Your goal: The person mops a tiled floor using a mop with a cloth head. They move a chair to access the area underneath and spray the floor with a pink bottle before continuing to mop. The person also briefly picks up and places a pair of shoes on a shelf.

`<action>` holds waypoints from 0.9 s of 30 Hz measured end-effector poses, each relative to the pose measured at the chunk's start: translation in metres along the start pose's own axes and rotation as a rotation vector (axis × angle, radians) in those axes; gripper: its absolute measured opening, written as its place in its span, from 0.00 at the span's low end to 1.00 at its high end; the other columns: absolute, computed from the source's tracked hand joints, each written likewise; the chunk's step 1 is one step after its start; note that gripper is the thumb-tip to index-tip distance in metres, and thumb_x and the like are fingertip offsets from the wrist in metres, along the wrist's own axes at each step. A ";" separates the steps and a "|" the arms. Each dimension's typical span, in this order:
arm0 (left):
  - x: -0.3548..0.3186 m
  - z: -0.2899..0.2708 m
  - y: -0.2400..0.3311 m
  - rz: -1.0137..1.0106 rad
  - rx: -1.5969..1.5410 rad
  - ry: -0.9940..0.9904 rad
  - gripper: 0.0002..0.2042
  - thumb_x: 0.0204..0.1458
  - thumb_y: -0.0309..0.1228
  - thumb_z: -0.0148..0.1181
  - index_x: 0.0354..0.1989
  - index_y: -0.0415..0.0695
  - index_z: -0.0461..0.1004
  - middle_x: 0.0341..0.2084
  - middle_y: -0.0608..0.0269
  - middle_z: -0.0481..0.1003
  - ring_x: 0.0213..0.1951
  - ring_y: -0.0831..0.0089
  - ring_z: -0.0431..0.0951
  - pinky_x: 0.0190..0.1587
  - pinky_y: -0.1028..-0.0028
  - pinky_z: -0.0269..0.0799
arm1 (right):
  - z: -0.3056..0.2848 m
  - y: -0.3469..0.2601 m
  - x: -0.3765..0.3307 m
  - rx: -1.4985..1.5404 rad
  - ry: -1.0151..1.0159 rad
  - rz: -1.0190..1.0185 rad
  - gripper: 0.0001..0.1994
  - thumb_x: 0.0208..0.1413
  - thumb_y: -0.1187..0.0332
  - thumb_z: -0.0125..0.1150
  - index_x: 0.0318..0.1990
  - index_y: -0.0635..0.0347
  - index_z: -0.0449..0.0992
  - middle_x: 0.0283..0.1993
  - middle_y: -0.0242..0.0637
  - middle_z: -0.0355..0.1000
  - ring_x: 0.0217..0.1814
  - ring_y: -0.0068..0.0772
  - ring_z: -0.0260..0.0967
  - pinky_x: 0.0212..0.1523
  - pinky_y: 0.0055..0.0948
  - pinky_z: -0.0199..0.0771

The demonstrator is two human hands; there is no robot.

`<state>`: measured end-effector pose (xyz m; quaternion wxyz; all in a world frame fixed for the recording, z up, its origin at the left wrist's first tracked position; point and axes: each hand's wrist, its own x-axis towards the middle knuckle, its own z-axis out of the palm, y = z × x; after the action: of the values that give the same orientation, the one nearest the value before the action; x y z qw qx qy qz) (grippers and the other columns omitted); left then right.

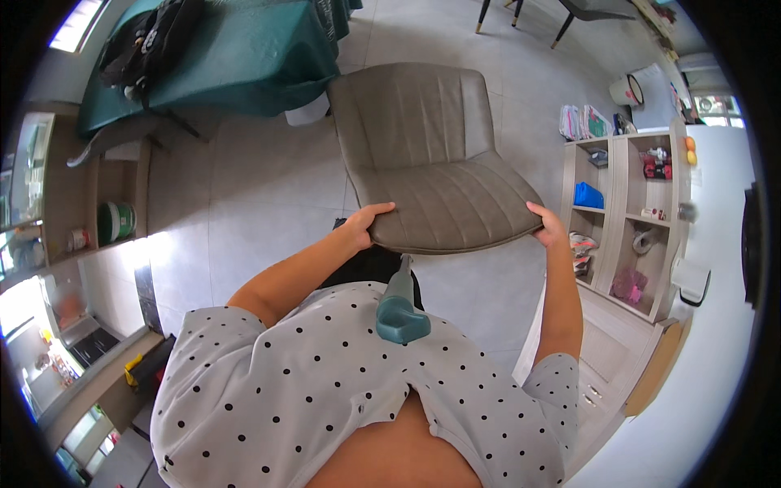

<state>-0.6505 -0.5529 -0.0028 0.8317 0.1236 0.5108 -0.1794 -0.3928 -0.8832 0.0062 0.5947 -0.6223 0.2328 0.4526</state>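
At upper left, a green cloth covers a table, with a black bag lying on it. At top right, a dark chair stands on the grey tiled floor. Along the right, a pale shelf has books on top and a blue pouch in one compartment. At left, a wooden cabinet holds a green tub.

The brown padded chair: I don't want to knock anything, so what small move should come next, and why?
Perhaps ease the brown padded chair slightly away from the polka-dot shirt: the left hand and right hand hold its front corners, and the teal handle shows in front of the shirt, its narrow end pointing toward the chair's front edge.
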 end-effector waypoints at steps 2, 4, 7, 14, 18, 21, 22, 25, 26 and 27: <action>0.003 -0.003 0.006 0.075 0.052 0.006 0.22 0.42 0.26 0.58 0.47 0.37 0.60 0.44 0.53 0.65 0.46 0.62 0.68 0.47 0.63 0.67 | 0.006 -0.003 0.001 -0.009 0.036 -0.135 0.20 0.40 0.68 0.61 0.42 0.68 0.67 0.42 0.41 0.67 0.44 0.36 0.65 0.44 0.33 0.64; 0.013 -0.002 0.006 0.198 0.145 0.055 0.20 0.42 0.27 0.58 0.44 0.36 0.62 0.42 0.54 0.67 0.43 0.63 0.69 0.44 0.65 0.69 | 0.015 -0.015 0.003 -0.021 0.071 -0.279 0.18 0.39 0.70 0.60 0.40 0.66 0.68 0.40 0.40 0.68 0.42 0.36 0.65 0.44 0.33 0.64; 0.001 0.021 0.039 0.260 0.138 -0.013 0.18 0.41 0.28 0.59 0.41 0.36 0.65 0.38 0.56 0.68 0.39 0.66 0.71 0.39 0.69 0.71 | 0.027 -0.058 0.013 -0.031 0.194 -0.285 0.16 0.39 0.70 0.60 0.38 0.63 0.68 0.37 0.37 0.69 0.40 0.34 0.66 0.40 0.31 0.66; 0.015 0.056 0.116 0.398 0.196 -0.042 0.16 0.40 0.30 0.59 0.38 0.37 0.67 0.35 0.58 0.68 0.37 0.67 0.70 0.36 0.70 0.70 | 0.056 -0.122 0.040 0.017 0.198 -0.362 0.17 0.39 0.70 0.60 0.39 0.60 0.68 0.39 0.37 0.68 0.39 0.34 0.66 0.40 0.33 0.67; 0.037 0.078 0.148 0.433 0.285 -0.053 0.18 0.40 0.31 0.60 0.38 0.35 0.66 0.36 0.57 0.68 0.38 0.66 0.70 0.37 0.69 0.71 | 0.053 -0.135 0.064 0.086 0.163 -0.407 0.13 0.39 0.68 0.60 0.36 0.58 0.69 0.35 0.34 0.69 0.35 0.32 0.68 0.33 0.29 0.68; 0.076 0.090 0.157 0.449 0.268 -0.096 0.18 0.41 0.32 0.58 0.39 0.35 0.66 0.37 0.55 0.68 0.39 0.66 0.71 0.37 0.68 0.73 | 0.036 -0.141 0.097 0.207 0.148 -0.391 0.14 0.42 0.67 0.59 0.38 0.59 0.69 0.36 0.35 0.69 0.36 0.33 0.68 0.34 0.30 0.69; 0.087 0.099 0.161 0.453 0.252 -0.111 0.18 0.42 0.32 0.58 0.40 0.35 0.66 0.38 0.55 0.68 0.38 0.66 0.71 0.36 0.68 0.74 | 0.033 -0.144 0.105 0.256 0.152 -0.394 0.14 0.42 0.67 0.59 0.38 0.59 0.68 0.36 0.36 0.69 0.36 0.33 0.68 0.34 0.30 0.69; 0.087 0.136 0.148 0.425 0.269 -0.036 0.21 0.42 0.34 0.57 0.42 0.34 0.61 0.39 0.54 0.67 0.38 0.67 0.71 0.36 0.69 0.74 | 0.011 -0.144 0.104 0.298 0.233 -0.491 0.12 0.46 0.67 0.56 0.38 0.61 0.69 0.33 0.34 0.70 0.31 0.31 0.67 0.29 0.30 0.68; 0.091 0.142 0.144 0.416 0.264 -0.019 0.22 0.42 0.34 0.57 0.43 0.34 0.60 0.39 0.54 0.67 0.39 0.68 0.71 0.36 0.69 0.74 | 0.007 -0.142 0.101 0.283 0.253 -0.526 0.11 0.46 0.67 0.55 0.37 0.61 0.69 0.31 0.34 0.70 0.29 0.31 0.67 0.28 0.29 0.68; 0.102 0.146 0.131 0.417 0.190 -0.014 0.24 0.41 0.34 0.57 0.44 0.34 0.58 0.38 0.54 0.67 0.40 0.67 0.71 0.35 0.67 0.73 | 0.001 -0.136 0.094 -0.085 0.352 -0.582 0.10 0.46 0.68 0.54 0.36 0.61 0.69 0.29 0.33 0.69 0.27 0.30 0.66 0.27 0.28 0.67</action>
<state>-0.4349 -0.5087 -0.0262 0.8388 0.3033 0.4493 -0.0517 -0.2349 -0.8342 -0.0010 0.6233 -0.7553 0.1255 0.1587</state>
